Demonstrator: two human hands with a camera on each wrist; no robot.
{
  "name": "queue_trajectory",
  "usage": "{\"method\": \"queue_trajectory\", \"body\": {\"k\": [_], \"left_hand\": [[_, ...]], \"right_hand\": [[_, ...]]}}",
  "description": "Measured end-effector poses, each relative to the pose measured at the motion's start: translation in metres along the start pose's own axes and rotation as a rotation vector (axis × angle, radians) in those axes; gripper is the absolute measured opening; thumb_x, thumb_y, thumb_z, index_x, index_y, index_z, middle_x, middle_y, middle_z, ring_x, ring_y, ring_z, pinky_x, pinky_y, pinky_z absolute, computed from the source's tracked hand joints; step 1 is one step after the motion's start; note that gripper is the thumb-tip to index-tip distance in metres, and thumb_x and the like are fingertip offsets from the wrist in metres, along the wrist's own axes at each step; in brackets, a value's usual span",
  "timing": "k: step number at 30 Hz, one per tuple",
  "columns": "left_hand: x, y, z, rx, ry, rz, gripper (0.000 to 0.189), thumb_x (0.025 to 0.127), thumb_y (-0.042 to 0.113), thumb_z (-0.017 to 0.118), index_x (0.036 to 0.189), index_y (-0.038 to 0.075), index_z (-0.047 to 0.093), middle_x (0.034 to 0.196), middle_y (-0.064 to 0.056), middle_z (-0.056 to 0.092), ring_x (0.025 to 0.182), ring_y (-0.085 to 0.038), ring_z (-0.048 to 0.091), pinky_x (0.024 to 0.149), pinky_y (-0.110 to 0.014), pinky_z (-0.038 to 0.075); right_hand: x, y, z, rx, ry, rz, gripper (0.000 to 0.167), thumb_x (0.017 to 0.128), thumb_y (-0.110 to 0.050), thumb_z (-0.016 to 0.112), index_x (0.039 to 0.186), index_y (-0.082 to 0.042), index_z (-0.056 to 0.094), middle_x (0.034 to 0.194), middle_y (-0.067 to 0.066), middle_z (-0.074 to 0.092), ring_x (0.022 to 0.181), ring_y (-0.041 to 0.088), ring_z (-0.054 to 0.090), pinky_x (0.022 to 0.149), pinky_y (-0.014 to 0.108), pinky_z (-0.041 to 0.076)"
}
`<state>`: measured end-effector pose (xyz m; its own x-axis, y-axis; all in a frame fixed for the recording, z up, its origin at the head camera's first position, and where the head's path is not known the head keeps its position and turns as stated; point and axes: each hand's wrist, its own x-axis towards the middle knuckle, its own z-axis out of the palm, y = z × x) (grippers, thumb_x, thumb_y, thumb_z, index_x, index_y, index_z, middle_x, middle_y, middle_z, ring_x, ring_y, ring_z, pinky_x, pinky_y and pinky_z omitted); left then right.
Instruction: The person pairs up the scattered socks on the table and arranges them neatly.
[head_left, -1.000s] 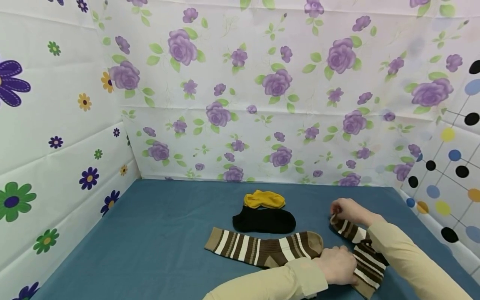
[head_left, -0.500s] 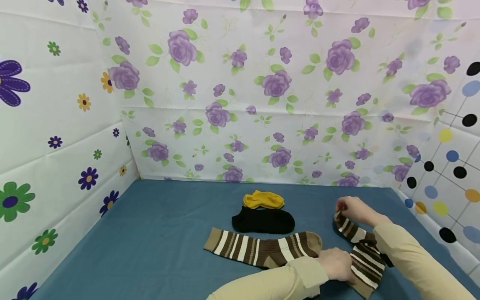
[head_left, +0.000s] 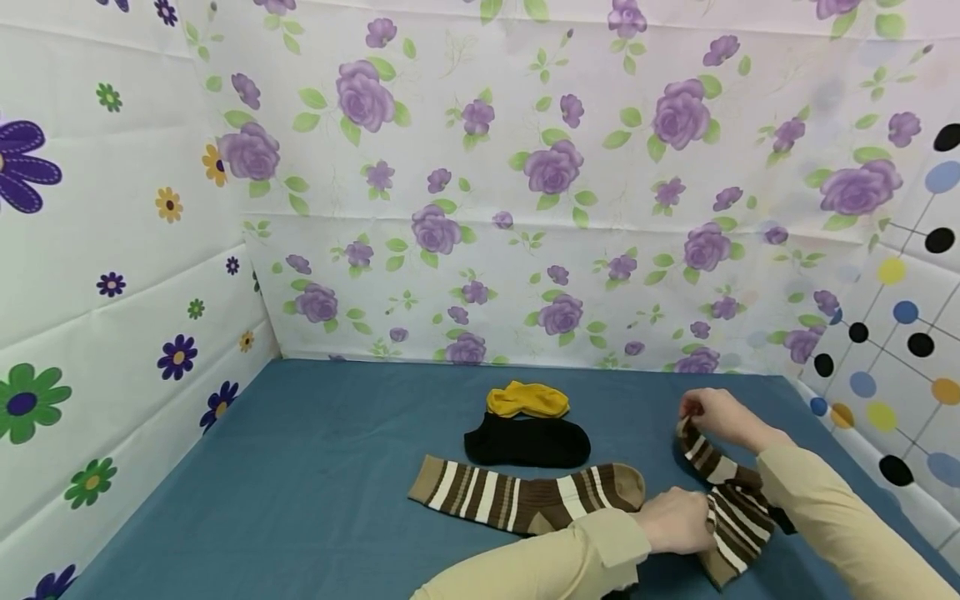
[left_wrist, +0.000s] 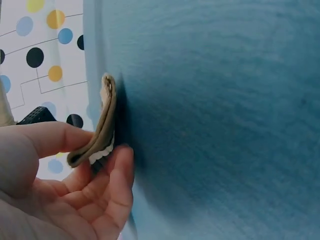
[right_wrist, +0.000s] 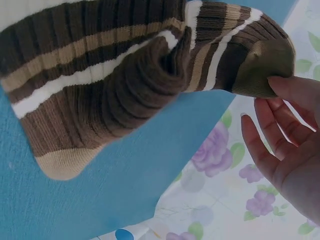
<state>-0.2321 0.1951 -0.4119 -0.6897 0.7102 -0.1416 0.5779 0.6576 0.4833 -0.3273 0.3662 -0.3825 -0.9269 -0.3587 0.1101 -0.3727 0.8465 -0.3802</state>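
A brown, white and tan striped sock (head_left: 738, 525) hangs between my two hands at the right of the head view. My left hand (head_left: 675, 521) pinches its tan cuff (left_wrist: 102, 131) between thumb and fingers, just above the blue cloth in the left wrist view. Farther back, my right hand (head_left: 723, 417) grips the toe (right_wrist: 265, 67) with thumb and fingertips. The sock bends at the tan heel (right_wrist: 70, 164), and the right sleeve hides part of it in the head view. A matching striped sock (head_left: 525, 497) lies flat left of my left hand.
Behind the flat striped sock lie a black ankle sock (head_left: 532, 442) and a yellow sock (head_left: 528, 400). Blue cloth (head_left: 315, 467) covers the table. Floral sheets (head_left: 465, 150) stand along the back, with patterned sheets at both sides.
My right hand has moved a little right and up with the toe. The left hand has risen slightly, and the cuff end of the held sock has shifted and tilted with it.
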Motion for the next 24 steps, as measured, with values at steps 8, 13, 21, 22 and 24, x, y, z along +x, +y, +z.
{"method": "queue_trajectory", "body": {"k": [8,13,21,22,24], "left_hand": [[-0.004,0.003,-0.014,-0.186,0.069,0.098,0.014,0.091,0.008,0.053,0.083,0.013,0.042,0.053,0.002,0.037,0.036,-0.008,0.027,0.036,-0.021,0.028],[-0.007,0.003,-0.021,-0.286,0.158,0.149,0.013,0.091,0.005,0.051,0.088,0.014,0.042,0.06,0.003,0.039,0.038,-0.007,0.027,0.038,-0.021,0.028],[-0.007,0.002,-0.028,-0.348,0.251,0.181,0.014,0.09,0.004,0.052,0.091,0.014,0.043,0.056,0.002,0.037,0.037,-0.007,0.027,0.037,-0.02,0.027],[-0.007,0.002,-0.029,-0.359,0.255,0.184,0.014,0.09,0.004,0.052,0.091,0.015,0.043,0.056,0.002,0.037,0.037,-0.007,0.027,0.037,-0.02,0.027],[-0.007,0.002,-0.032,-0.375,0.27,0.19,0.014,0.09,0.004,0.052,0.091,0.015,0.043,0.057,0.002,0.038,0.037,-0.007,0.029,0.038,-0.02,0.029]], "right_hand": [[-0.005,0.003,-0.012,-0.01,0.078,0.031,0.015,0.085,0.01,0.049,0.091,0.001,0.059,0.083,0.007,0.056,0.074,0.024,0.054,0.06,0.039,0.044],[-0.007,0.002,-0.023,-0.014,0.155,0.055,0.015,0.087,0.01,0.047,0.093,0.004,0.059,0.085,0.011,0.056,0.076,0.028,0.055,0.061,0.039,0.044],[-0.01,0.0,-0.034,-0.013,0.26,0.063,0.015,0.088,0.008,0.045,0.098,0.007,0.056,0.091,0.02,0.055,0.079,0.033,0.054,0.062,0.043,0.044],[-0.01,0.0,-0.036,-0.013,0.278,0.063,0.015,0.088,0.008,0.045,0.098,0.007,0.056,0.091,0.02,0.055,0.079,0.033,0.054,0.061,0.043,0.043],[-0.011,-0.001,-0.039,-0.017,0.318,0.057,0.015,0.088,0.008,0.044,0.098,0.007,0.055,0.091,0.021,0.054,0.077,0.032,0.053,0.061,0.043,0.042]]}}
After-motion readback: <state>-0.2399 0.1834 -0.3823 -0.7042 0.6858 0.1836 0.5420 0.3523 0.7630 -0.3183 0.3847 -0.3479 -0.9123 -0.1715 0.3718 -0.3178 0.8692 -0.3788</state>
